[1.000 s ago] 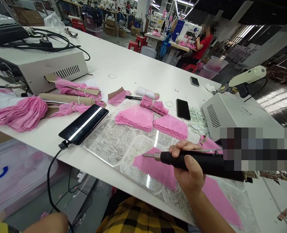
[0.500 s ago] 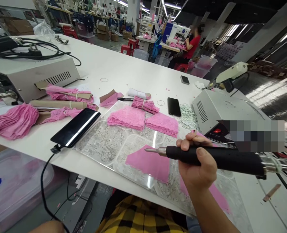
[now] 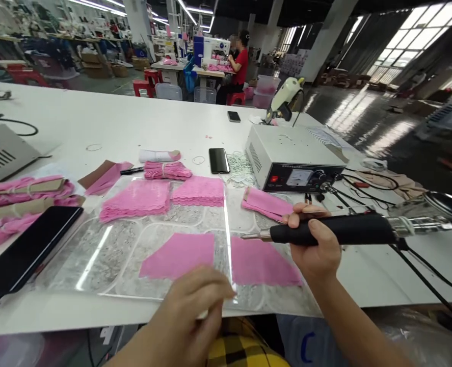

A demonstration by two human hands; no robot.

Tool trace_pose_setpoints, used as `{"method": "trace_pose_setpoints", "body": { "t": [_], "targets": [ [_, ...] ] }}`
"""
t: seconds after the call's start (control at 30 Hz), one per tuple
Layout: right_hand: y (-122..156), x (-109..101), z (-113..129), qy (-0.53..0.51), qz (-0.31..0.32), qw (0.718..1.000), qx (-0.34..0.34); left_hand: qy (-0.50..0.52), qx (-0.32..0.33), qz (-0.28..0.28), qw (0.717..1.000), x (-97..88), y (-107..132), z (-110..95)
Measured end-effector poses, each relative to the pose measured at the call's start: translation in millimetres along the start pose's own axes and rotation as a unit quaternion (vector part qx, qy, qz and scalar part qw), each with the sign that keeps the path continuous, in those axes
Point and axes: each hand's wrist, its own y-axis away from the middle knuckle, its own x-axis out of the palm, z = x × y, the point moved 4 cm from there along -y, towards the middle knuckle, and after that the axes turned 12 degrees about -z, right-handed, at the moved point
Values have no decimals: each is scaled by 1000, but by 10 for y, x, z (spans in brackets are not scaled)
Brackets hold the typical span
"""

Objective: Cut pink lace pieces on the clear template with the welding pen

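My right hand (image 3: 317,244) is closed around a black-handled handpiece (image 3: 348,229) with a narrow metal tip pointing left. A thin metal piece, its kind unclear, lies along the top of the handle under my fingers. The tip hovers over or near the upper left edge of a flat pink fabric piece (image 3: 262,262); contact cannot be told. Left of that lies another pink fabric piece (image 3: 183,252), both on a clear mat (image 3: 130,265). My left hand (image 3: 197,306), slightly blurred, is in front of the left piece, fingers bent, thumb apart, nothing visible in it.
Two stacks of pink lace pieces (image 3: 137,199) lie at the mat's back edge, near a tied pink bundle (image 3: 166,170). A grey control box (image 3: 290,153) with cables stands back right. Phones (image 3: 218,161) and bundled fabric lie about. A person in red (image 3: 241,66) sits far off.
The view has swung right and levelled. My left hand has come up from the bottom left to the mat's front. My right hand still grips the handpiece, its tip now beside the right pink piece.
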Motion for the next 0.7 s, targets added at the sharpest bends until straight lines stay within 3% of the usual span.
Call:
{"method": "trace_pose_setpoints", "body": {
  "t": [0.03, 0.13, 0.23, 0.5, 0.7],
  "targets": [
    [-23, -32, -9, -2, 1, 1000, -2, -2, -8, 17, 1000, 152, -63, 82],
    [-110, -107, -12, -12, 1, 1000, -6, -83, 83, 13, 993, 514, -104, 163],
    [-186, -174, 9, -21, -1, 1000, -8, -121, 120, 35, 985, 732, -22, 144],
    [-151, -273, -37, -14, -15, 1000, -3, -131, 141, 108, 975, 951, 98, -36],
    [-152, -121, 6, 2, 37, 999, 13, -139, 163, 131, 968, 958, 88, -91]
  ]
}}
